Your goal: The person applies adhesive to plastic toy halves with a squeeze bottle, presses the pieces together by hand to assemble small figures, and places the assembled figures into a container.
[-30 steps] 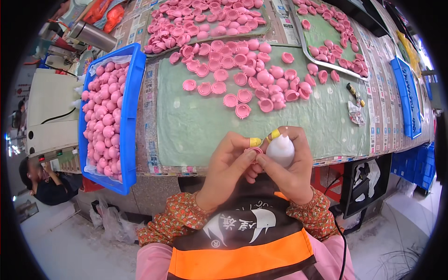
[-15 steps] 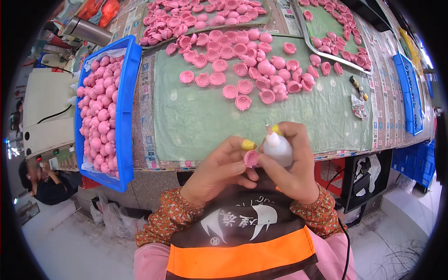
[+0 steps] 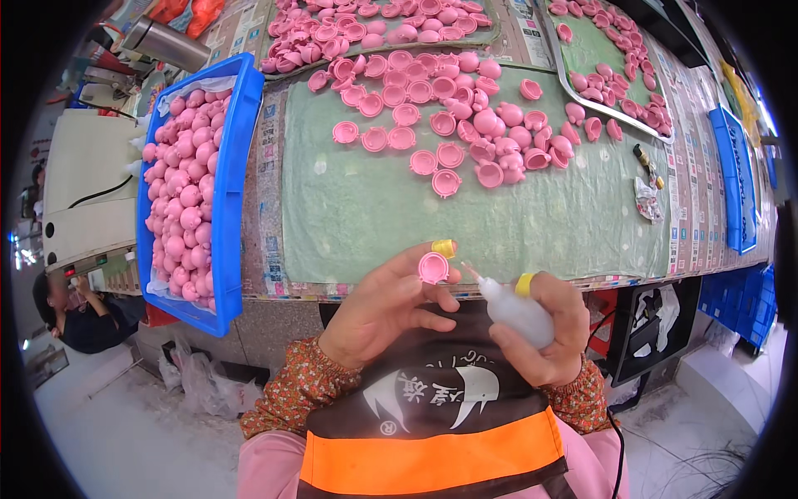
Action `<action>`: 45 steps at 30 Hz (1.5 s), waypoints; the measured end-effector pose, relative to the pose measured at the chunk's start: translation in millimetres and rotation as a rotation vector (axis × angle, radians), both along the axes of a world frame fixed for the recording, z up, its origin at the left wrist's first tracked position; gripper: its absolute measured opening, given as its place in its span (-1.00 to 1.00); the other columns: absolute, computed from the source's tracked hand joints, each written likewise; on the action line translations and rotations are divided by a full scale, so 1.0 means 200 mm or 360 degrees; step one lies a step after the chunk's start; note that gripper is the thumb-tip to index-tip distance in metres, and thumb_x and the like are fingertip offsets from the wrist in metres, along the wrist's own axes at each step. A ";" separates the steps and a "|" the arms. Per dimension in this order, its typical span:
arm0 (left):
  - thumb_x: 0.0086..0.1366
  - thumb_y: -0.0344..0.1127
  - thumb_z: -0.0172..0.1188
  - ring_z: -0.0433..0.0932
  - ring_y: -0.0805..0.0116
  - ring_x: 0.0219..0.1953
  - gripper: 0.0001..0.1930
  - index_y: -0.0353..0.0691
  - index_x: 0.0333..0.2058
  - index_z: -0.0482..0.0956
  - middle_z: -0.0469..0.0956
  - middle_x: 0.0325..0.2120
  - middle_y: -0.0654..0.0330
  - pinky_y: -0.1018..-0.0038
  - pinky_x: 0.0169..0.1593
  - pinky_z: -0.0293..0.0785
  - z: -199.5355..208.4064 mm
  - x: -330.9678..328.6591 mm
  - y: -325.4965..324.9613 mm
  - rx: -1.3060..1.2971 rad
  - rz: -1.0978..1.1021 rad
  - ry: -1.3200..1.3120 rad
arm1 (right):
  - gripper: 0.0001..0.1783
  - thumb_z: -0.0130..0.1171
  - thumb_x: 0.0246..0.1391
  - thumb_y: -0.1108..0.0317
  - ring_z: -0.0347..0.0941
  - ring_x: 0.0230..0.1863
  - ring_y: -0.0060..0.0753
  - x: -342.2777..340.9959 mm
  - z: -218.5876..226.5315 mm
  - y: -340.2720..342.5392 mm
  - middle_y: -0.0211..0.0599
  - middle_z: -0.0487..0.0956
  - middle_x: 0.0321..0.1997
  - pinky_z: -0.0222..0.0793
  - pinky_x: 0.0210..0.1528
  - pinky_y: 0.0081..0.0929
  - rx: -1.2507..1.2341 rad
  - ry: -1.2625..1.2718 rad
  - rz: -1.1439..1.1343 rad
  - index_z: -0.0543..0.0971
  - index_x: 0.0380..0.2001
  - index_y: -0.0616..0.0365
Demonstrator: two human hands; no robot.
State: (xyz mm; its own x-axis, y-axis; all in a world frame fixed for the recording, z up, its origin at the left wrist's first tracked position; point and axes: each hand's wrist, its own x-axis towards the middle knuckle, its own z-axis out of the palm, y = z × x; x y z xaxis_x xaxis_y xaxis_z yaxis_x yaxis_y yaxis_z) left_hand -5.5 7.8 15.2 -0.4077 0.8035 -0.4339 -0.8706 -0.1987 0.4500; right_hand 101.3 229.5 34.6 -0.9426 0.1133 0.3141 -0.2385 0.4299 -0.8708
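Between the thumb and fingers of my left hand [image 3: 378, 303] is a pink plastic half-shell [image 3: 433, 268], its hollow side facing up toward me. A yellow finger cover [image 3: 443, 249] wraps one fingertip of that hand. My right hand [image 3: 553, 333] grips a white squeeze bottle [image 3: 517, 312] with a thin nozzle. The nozzle tip points at the shell from its right, a small gap away. Another yellow finger cover [image 3: 524, 284] sits on a right fingertip. Both hands are just in front of the table's near edge.
Many loose pink half-shells [image 3: 446, 183] lie on the green sheet [image 3: 357, 237] beyond my hands. A blue crate [image 3: 229, 191] of pink balls stands at left. A metal-rimmed tray [image 3: 573, 96] is far right. Another person [image 3: 83, 312] sits at far left.
My right hand has drawn back to the right and lower, tipping the bottle's nozzle toward the shell. My left hand has turned the shell's hollow side upward and raised it slightly.
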 end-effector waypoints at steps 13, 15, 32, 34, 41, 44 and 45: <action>0.42 -0.30 0.07 0.54 0.31 -0.05 -0.46 -0.26 0.31 0.21 0.44 0.09 0.05 0.35 0.04 0.57 -0.02 0.02 -0.01 -0.0113 0.0049 0.0109 | -0.59 0.51 -0.28 0.40 0.35 -0.70 -0.31 -0.05 0.00 -0.04 -0.33 0.51 -0.58 0.20 -0.64 -0.43 0.0137 0.0177 0.0177 0.51 -0.34 0.18; 0.42 -0.31 0.06 0.54 0.32 -0.05 -0.47 -0.27 0.31 0.21 0.43 0.09 0.04 0.35 0.04 0.57 -0.02 0.02 -0.01 -0.0120 0.0045 0.0117 | -0.61 0.50 -0.27 0.42 0.34 -0.70 -0.32 -0.05 0.00 -0.04 -0.32 0.50 -0.60 0.19 -0.64 -0.43 0.0146 0.0180 0.0182 0.51 -0.35 0.19; 0.43 -0.29 0.05 0.53 0.35 -0.06 -0.50 -0.29 0.28 0.24 0.44 0.07 0.05 0.36 0.03 0.58 -0.01 0.05 -0.01 -0.0183 0.0005 0.0130 | -0.62 0.48 -0.27 0.46 0.38 -0.66 -0.30 -0.03 -0.02 -0.05 -0.30 0.49 -0.60 0.22 -0.62 -0.42 0.0176 0.0167 0.0182 0.55 -0.32 0.24; 0.43 -0.28 0.05 0.52 0.35 -0.06 -0.50 -0.29 0.28 0.24 0.44 0.06 0.05 0.36 0.03 0.58 -0.01 0.05 -0.01 -0.0190 -0.0008 0.0120 | -0.62 0.48 -0.27 0.46 0.39 -0.66 -0.29 -0.03 -0.02 -0.05 -0.30 0.50 -0.59 0.23 -0.62 -0.42 0.0163 0.0166 0.0171 0.55 -0.32 0.24; 0.41 -0.24 0.09 0.58 0.28 -0.08 -0.47 -0.35 0.25 0.23 0.49 0.01 -0.01 0.31 -0.03 0.67 -0.01 0.05 -0.03 -0.0216 0.0018 0.0133 | -0.58 0.49 -0.20 0.41 0.47 -0.59 -0.26 -0.03 -0.01 -0.03 -0.22 0.57 -0.46 0.32 -0.56 -0.41 0.0007 0.0127 0.0125 0.51 -0.27 0.24; 0.40 -0.25 0.11 0.58 0.27 -0.09 -0.49 -0.33 0.23 0.24 0.47 0.01 0.00 0.30 -0.03 0.67 -0.01 0.04 -0.04 -0.0220 0.0027 0.0136 | -0.51 0.50 -0.16 0.38 0.51 -0.54 -0.26 0.02 -0.04 -0.01 -0.13 0.59 -0.39 0.38 -0.50 -0.41 -0.0157 0.0002 0.0061 0.48 -0.18 0.27; 0.39 -0.27 0.12 0.58 0.27 -0.08 -0.50 -0.32 0.22 0.26 0.47 0.01 0.01 0.29 -0.03 0.67 -0.01 0.04 -0.04 -0.0208 0.0038 0.0151 | -0.48 0.50 -0.14 0.36 0.54 -0.50 -0.27 0.03 -0.04 -0.01 -0.09 0.60 -0.37 0.42 -0.46 -0.41 -0.0263 -0.0104 0.0033 0.46 -0.14 0.29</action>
State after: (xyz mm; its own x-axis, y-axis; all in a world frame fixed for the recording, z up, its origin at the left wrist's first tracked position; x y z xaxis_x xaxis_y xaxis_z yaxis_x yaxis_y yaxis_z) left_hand 1.7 -0.1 14.0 -0.4698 0.7326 -0.4926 -0.8188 -0.1531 0.5532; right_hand 107.2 227.4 26.8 -0.9631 0.1387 0.2309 -0.1864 0.2752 -0.9431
